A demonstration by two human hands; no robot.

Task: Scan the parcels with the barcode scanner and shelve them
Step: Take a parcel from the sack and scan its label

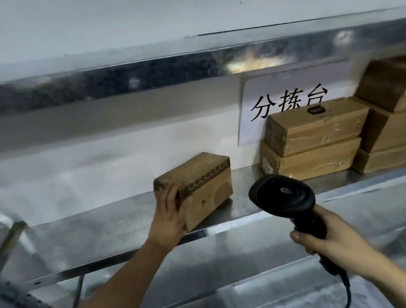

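Cardboard fills the left hand (169,213): its fingers wrap over the near end of a small brown parcel (199,186), thumb on the front face, palm pressed against the box's end. This parcel sits on the metal shelf (102,232), close to the front edge and angled a little, with its far end pointing toward the wall. The left forearm stretches up from the lower left, bare and nearly straight, wrist slightly bent back.

The right hand (328,237) is closed firmly around the handle of a black barcode scanner (284,195), fingers curled around the grip. The scanner's head rises above the fist and tilts toward the shelf, just right of the held parcel. A black cable (347,299) hangs from the handle's base. The right forearm enters from the lower right.

Farther right on the same shelf stands a stack of brown boxes (327,135), piled several high, well apart from the held parcel. Behind them a white sign (281,97) with black characters leans against the wall.
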